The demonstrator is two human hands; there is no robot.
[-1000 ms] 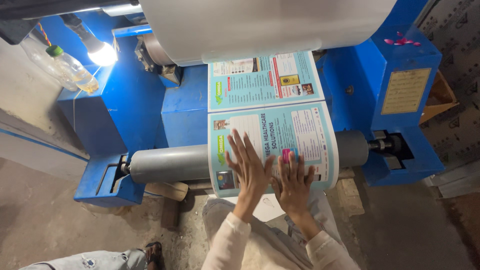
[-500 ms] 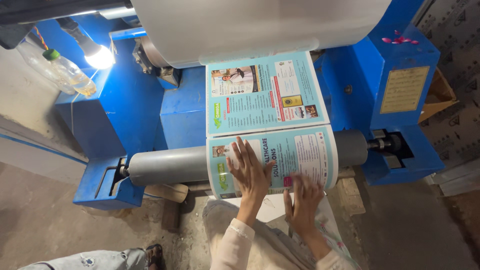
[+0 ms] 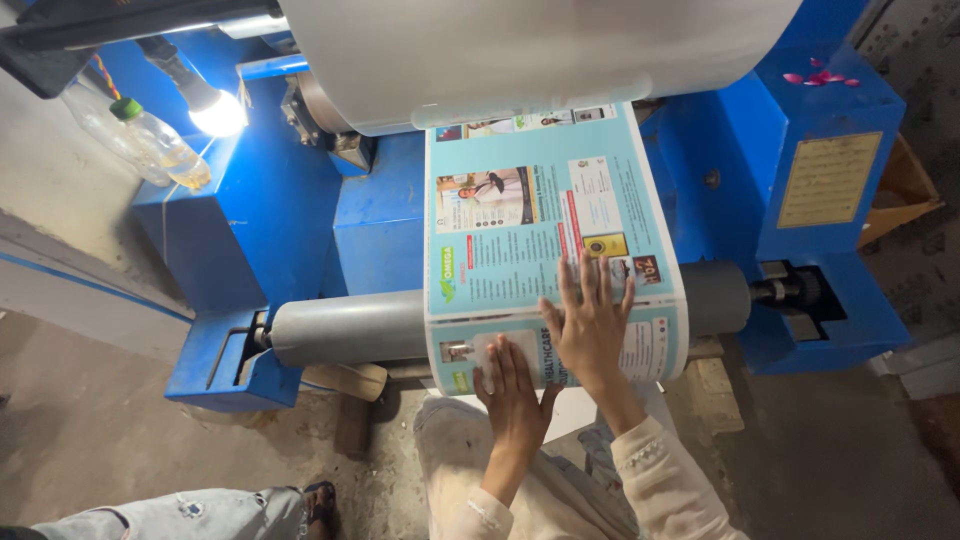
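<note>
A person presses both palms flat on a light-blue printed sheet [image 3: 545,240] where it wraps over a grey roller [image 3: 345,327] on a blue machine [image 3: 300,220]. The left hand [image 3: 512,385] lies low on the near curve of the sheet, fingers spread and gripping nothing; the right hand [image 3: 592,325] sits a little farther up and to the right, also open and flat. The sheet runs from under a large pale drum [image 3: 540,50] at the far side down to the roller. By the look of it, the sheet is being smoothed onto the roller; keeping it square to the roller's edges would seem to call for even pressure from both palms. A lit bulb [image 3: 215,112] and a plastic bottle [image 3: 150,140] stand at far left.
</note>
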